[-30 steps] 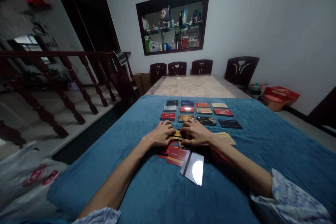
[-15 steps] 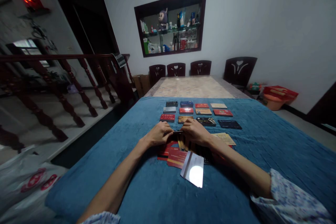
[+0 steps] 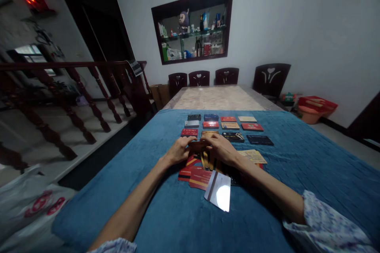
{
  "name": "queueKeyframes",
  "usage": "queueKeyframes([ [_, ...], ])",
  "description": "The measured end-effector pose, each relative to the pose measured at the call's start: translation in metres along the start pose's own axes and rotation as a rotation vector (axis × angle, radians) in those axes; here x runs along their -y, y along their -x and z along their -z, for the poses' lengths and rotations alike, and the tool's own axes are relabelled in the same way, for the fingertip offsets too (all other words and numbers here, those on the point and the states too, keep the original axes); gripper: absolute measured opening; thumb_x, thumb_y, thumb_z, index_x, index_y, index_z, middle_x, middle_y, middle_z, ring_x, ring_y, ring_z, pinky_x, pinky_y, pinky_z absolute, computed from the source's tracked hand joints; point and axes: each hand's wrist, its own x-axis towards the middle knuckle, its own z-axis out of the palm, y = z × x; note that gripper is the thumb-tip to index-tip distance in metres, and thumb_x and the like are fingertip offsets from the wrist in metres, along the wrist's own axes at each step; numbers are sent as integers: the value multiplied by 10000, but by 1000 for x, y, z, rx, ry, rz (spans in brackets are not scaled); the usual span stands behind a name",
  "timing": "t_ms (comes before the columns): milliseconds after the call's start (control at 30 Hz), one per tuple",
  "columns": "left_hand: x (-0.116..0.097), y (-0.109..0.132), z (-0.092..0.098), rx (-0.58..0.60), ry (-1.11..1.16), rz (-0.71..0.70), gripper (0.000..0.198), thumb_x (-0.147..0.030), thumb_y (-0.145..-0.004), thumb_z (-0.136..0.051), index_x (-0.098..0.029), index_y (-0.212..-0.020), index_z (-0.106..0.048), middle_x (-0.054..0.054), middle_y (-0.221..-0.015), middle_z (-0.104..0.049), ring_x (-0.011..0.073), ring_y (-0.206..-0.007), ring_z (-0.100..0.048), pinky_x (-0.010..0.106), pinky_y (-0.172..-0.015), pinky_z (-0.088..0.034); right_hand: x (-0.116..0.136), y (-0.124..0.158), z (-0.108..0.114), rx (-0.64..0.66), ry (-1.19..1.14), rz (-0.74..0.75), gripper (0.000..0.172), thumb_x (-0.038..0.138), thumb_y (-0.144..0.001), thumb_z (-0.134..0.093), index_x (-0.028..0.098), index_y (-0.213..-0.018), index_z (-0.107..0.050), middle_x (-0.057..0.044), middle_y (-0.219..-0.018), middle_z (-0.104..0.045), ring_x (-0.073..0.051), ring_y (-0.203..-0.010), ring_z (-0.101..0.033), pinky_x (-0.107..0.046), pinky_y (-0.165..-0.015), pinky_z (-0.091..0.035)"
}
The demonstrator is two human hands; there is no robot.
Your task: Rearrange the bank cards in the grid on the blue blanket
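Head view: grips with left hand (image 3: 178,151) and right hand (image 3: 221,149) a brown card (image 3: 198,145), one hand to each end, just above loose cards. Pinches with thumbs and fingertips rather than clenching. Hard to say in this dim light, with fingers over both ends, whether a single card or a thin packet. Held at the two ends, probably, to steady it and leave the middle of the long edges uncovered.

Below, gold-striped cards (image 3: 203,161) partly under the fingers, then red cards (image 3: 199,178) in an overlapping spread. Nearest the body, lying across the red, a white card (image 3: 214,189) with a dark stripe (and a fierce patch of glare). Beside the right forearm, yellow cards (image 3: 253,156), fanned at a slant.

Ahead, spaced rows, with gaps apparently meant to separate neighbours: in the closest row, a red stack (image 3: 190,131), a gold stack (image 3: 210,133), a black patterned stack (image 3: 233,137) and a navy card (image 3: 260,140).

Little room forward, with the gold stack just beyond the fingers. Wider room sideways and toward the body across the blue cloth (image 3: 166,221). Far cloth edge just behind the last row, against the pale tabletop (image 3: 219,99).
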Motion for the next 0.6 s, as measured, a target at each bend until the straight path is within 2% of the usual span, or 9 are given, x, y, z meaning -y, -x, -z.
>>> queueKeyframes([
  [167, -1, 0, -1, 19, -32, 34, 423, -48, -778, -557, -193, -1174, -587, 74, -1115, -705, 222, -1013, -644, 362, -929, -491, 0, 0, 0, 7, 31, -3, 408, 163, -929, -553, 227, -1331, -575, -95, -1047, -674, -213, -988, -566, -313, -853, -397],
  [400, -10, 0, 0, 77, -200, 99, 481, -154, -817, -580, -203, -1291, -518, 111, -1200, -672, 270, -1093, -621, 421, -963, -458, 4, -1, -4, 89, 87, -58, 553, 190, -881, -608, 206, -1421, -487, -144, -1282, -638, -284, -1166, -534, -395, -942, -386],
  [600, -12, -1, -3, 52, -211, 138, 475, -172, -831, -583, -204, -1300, -510, 114, -1200, -642, 272, -1093, -611, 428, -966, -456, 8, -1, 0, 88, 102, -63, 578, 179, -880, -552, 184, -1450, -454, -155, -1276, -612, -293, -1193, -502, -393, -939, -386],
])
